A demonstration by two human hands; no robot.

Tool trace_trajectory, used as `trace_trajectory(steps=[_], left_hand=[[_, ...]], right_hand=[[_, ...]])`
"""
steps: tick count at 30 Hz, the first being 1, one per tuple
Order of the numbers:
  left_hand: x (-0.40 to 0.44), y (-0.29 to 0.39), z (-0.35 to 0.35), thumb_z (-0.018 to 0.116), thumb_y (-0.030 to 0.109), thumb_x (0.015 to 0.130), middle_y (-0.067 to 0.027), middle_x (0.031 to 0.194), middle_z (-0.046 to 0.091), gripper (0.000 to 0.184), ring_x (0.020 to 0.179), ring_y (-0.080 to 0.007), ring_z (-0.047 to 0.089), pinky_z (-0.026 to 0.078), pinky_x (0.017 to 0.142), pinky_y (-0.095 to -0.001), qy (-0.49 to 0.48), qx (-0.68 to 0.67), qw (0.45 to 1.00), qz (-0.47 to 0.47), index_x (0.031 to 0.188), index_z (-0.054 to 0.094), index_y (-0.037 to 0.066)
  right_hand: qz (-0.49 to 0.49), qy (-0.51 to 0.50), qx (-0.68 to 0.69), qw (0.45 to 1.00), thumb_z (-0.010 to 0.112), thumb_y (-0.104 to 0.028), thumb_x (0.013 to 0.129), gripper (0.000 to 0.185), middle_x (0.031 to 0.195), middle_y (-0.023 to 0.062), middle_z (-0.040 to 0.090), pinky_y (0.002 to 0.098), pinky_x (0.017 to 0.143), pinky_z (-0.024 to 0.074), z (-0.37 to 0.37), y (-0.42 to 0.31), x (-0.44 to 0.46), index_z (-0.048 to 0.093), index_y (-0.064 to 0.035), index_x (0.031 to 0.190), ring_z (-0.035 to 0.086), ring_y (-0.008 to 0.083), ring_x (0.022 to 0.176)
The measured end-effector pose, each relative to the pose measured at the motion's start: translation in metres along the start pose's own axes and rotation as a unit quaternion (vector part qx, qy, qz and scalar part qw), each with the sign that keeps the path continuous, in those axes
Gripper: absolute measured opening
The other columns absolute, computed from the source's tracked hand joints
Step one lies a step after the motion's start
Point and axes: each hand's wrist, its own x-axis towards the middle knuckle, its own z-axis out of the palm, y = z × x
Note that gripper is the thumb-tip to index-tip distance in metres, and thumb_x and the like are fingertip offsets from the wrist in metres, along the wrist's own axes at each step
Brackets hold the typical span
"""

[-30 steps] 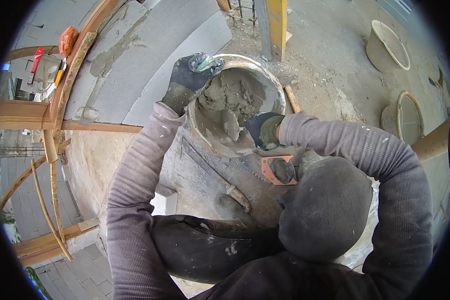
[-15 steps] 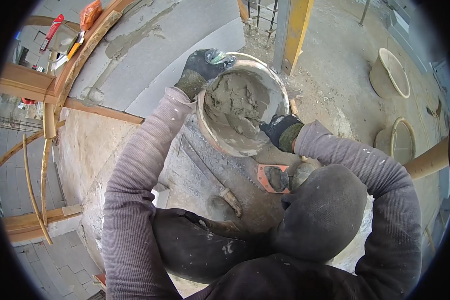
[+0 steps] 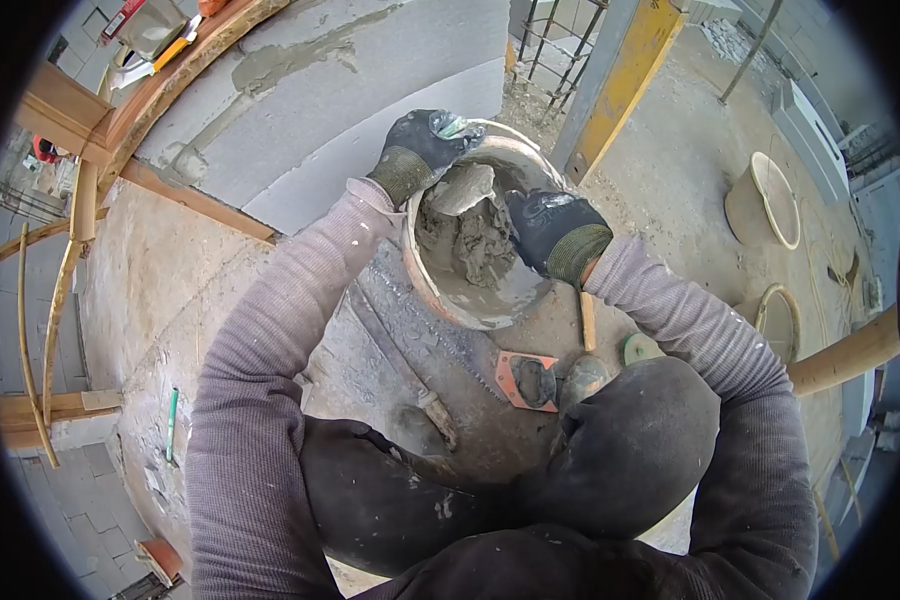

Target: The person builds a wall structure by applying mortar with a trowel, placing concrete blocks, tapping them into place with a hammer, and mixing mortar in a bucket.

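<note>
A round bucket (image 3: 422,275) holds wet grey mortar (image 3: 480,245). My left hand (image 3: 425,143), in a dark glove, is closed on the bucket's upper left rim, beside its handle. Over the right part of the mortar, my right hand (image 3: 555,228), also gloved, is closed around a trowel whose handle is hidden in the fist. The mortar-coated trowel blade (image 3: 463,190) shows above the mortar, near the far inner wall.
An orange-handled saw (image 3: 528,381) and a long blade tool (image 3: 395,360) lie on the floor near my knees. Grey blocks (image 3: 300,120) stand at upper left, a yellow post (image 3: 625,85) beyond the bucket. Another bucket (image 3: 763,205) is at right.
My right hand has moved from the bucket's near right edge up over the mortar, and the trowel blade has come up out of it. The left hand keeps its hold. The view has shifted.
</note>
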Motion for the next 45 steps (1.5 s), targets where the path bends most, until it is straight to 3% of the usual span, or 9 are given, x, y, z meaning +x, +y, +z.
trace_trajectory(steps=[4, 9, 15, 18, 22, 23, 26, 31, 45], left_hand=[[-0.005, 0.047, -0.004, 0.06, 0.062, 0.081, -0.0145, 0.096, 0.071, 0.055, 0.091, -0.0308, 0.067, 0.052, 0.086, -0.041, -0.073, 0.041, 0.996, 0.029, 0.101, 0.072, 0.011], [0.013, 0.043, -0.006, 0.061, 0.064, 0.08, -0.0146, 0.112, 0.068, 0.065, 0.104, -0.0299, 0.065, 0.049, 0.095, -0.0394, -0.133, 0.015, 0.99, -0.044, 0.114, 0.068, 0.009], [0.032, -0.001, 0.012, 0.064, 0.062, 0.079, -0.0156, 0.121, 0.064, 0.067, 0.111, -0.0293, 0.062, 0.047, 0.099, -0.0381, -0.082, 0.008, 0.995, -0.064, 0.116, 0.067, 0.007], [0.02, 0.015, 0.005, 0.068, 0.054, 0.076, -0.0159, 0.093, 0.071, 0.049, 0.086, -0.0315, 0.068, 0.053, 0.081, -0.0411, -0.028, -0.025, 0.999, -0.036, 0.095, 0.074, 0.01], [0.013, 0.024, 0.018, 0.067, 0.043, 0.069, -0.0152, 0.085, 0.07, 0.034, 0.08, -0.0361, 0.067, 0.054, 0.074, -0.0469, 0.047, -0.038, 0.998, 0.03, 0.083, 0.074, 0.012], [0.014, 0.023, 0.031, 0.07, 0.038, 0.064, -0.0145, 0.082, 0.069, 0.029, 0.078, -0.0362, 0.067, 0.054, 0.072, -0.0469, 0.121, -0.029, 0.991, 0.054, 0.08, 0.074, 0.014], [0.034, 0.018, 0.071, 0.078, 0.04, 0.051, -0.0145, 0.079, 0.068, 0.039, 0.076, -0.0339, 0.066, 0.053, 0.068, -0.0437, 0.131, -0.029, 0.991, -0.01, 0.081, 0.074, 0.015], [0.037, -0.015, 0.068, 0.077, 0.038, 0.054, -0.0142, 0.074, 0.067, 0.032, 0.072, -0.0359, 0.066, 0.053, 0.066, -0.0443, 0.123, -0.094, 0.988, -0.018, 0.074, 0.073, 0.014], [0.056, 0.014, 0.088, 0.077, 0.036, 0.054, -0.0144, 0.075, 0.067, 0.031, 0.071, -0.034, 0.066, 0.054, 0.065, -0.0425, 0.122, -0.092, 0.988, -0.016, 0.074, 0.071, 0.013]], right_hand=[[-0.093, 0.084, 0.04, 0.991, 0.052, -0.014, 0.088, 0.035, 0.091, 0.0204, 0.064, 0.0438, 0.064, 0.0543, 0.063, -0.021, -0.019, 0.054, 0.0043, 0.119, 0.067, 0.0342, 0.077], [0.005, -0.177, -0.061, 0.982, 0.052, -0.012, 0.088, 0.036, 0.094, 0.0187, 0.066, 0.0458, 0.071, 0.0547, 0.079, 0.003, -0.086, 0.054, 0.0017, 0.122, 0.068, 0.0333, 0.086], [0.062, -0.124, -0.098, 0.985, 0.062, -0.025, 0.084, 0.045, 0.097, 0.0158, 0.062, 0.0464, 0.071, 0.0508, 0.012, 0.015, -0.092, 0.055, -0.0102, 0.126, 0.064, 0.0345, 0.084], [0.014, 0.005, -0.08, 0.997, 0.062, -0.022, 0.083, 0.046, 0.099, 0.0177, 0.062, 0.0463, 0.07, 0.0504, -0.004, 0.004, -0.065, 0.054, -0.0095, 0.127, 0.063, 0.0347, 0.085], [-0.061, 0.124, -0.106, 0.985, 0.063, -0.014, 0.08, 0.052, 0.096, 0.0214, 0.063, 0.0496, 0.065, 0.0485, 0.034, 0.021, -0.011, 0.052, -0.008, 0.131, 0.062, 0.0369, 0.079], [-0.1, 0.121, -0.08, 0.984, 0.063, -0.014, 0.08, 0.056, 0.097, 0.0227, 0.063, 0.05, 0.066, 0.049, 0.06, 0.034, -0.007, 0.05, -0.0078, 0.134, 0.063, 0.0379, 0.08], [0.044, -0.026, 0.002, 0.999, 0.061, -0.022, 0.082, 0.057, 0.11, 0.0248, 0.061, 0.0473, 0.084, 0.049, 0.09, 0.022, -0.01, 0.049, -0.0053, 0.135, 0.061, 0.0401, 0.097], [0.041, -0.091, -0.027, 0.995, 0.058, -0.028, 0.086, 0.057, 0.109, 0.0235, 0.061, 0.0484, 0.081, 0.0494, 0.101, 0.016, -0.036, 0.045, -0.009, 0.139, 0.061, 0.0398, 0.096], [0.069, -0.031, -0.071, 0.995, 0.053, -0.034, 0.09, 0.058, 0.109, 0.0223, 0.06, 0.0496, 0.077, 0.0501, 0.05, 0.029, -0.055, 0.04, -0.0123, 0.143, 0.061, 0.0394, 0.094]])
